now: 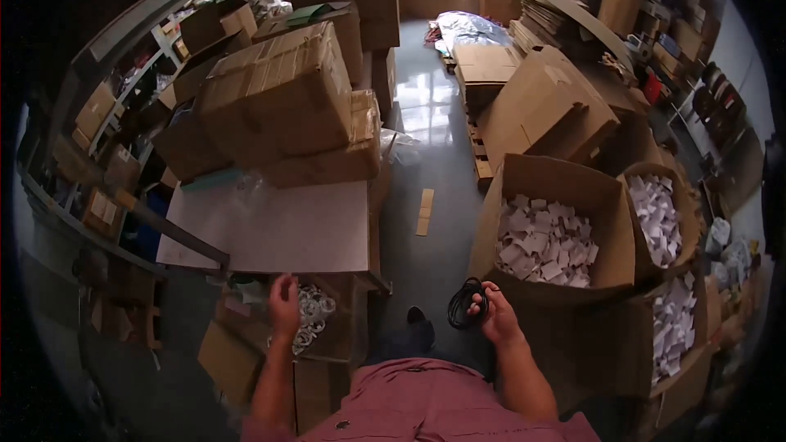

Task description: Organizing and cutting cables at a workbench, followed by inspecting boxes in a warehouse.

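Note:
My right hand (497,313) is closed around a coil of thin black cable (466,304), held in front of me above the floor. The loops hang on the left of its fingers. My left hand (284,309) is raised near the front edge of a white-topped table (286,233). Its fingers are curled together, and whatever may be between them is hidden. Just right of that hand, an open cardboard box (337,342) holds several coils of white cable (314,311).
Large cardboard cartons (274,94) stand stacked behind the table. On the right, a big open carton (565,180) contains white paper pieces (547,241), with more such boxes beside it. Flattened cardboard (548,106) leans by a pallet. A tan strip (424,213) lies on the grey floor (409,258).

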Demonstrator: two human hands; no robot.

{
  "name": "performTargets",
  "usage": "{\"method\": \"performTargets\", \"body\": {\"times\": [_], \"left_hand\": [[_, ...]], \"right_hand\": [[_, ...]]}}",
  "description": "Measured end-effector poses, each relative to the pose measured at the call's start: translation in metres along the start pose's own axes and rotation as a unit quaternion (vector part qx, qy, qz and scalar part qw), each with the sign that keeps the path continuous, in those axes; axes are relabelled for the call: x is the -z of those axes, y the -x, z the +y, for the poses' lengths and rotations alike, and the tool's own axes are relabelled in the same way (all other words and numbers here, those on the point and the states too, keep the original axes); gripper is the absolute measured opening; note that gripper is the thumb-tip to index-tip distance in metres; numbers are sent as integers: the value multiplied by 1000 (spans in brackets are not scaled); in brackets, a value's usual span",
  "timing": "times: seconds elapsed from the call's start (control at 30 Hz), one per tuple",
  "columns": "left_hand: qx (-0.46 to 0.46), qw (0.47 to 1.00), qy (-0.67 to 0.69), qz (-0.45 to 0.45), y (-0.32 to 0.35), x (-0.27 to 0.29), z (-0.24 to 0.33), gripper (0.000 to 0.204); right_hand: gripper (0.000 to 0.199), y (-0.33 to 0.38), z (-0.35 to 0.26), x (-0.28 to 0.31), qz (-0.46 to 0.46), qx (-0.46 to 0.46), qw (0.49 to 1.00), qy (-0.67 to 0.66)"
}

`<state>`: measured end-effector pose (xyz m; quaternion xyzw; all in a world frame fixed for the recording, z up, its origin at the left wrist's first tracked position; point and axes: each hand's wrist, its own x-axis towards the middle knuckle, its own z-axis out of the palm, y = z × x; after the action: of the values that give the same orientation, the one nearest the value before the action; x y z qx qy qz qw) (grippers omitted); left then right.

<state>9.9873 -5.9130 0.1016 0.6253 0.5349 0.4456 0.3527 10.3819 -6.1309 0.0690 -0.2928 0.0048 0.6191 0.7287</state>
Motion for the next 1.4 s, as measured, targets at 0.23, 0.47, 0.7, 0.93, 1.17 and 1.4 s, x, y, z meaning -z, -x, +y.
{"method": "performTargets", "body": {"times": [0.23,0.47,0.7,0.93,1.17,1.4], "left_hand": [[-225,962,-142,-58,-263,-99,243,31],[-281,907,-315,-10,-440,-177,272,42],[-204,874,-434,-74,-523,-192,300,39],[12,907,-412,83,-426,-143,408,27],[328,870,-366,35,-373,-151,353,22],[95,869,-443,199,-413,-140,287,21]], "right_hand": [[17,-193,-95,-82,-7,-6,996,91],[25,-393,-161,-178,-62,-45,978,196],[36,-565,-220,-279,-193,19,912,361],[51,-643,-247,-429,-357,190,777,481],[68,-629,-226,-531,-470,429,492,593],[67,-629,-215,-561,-544,421,406,602]]}}
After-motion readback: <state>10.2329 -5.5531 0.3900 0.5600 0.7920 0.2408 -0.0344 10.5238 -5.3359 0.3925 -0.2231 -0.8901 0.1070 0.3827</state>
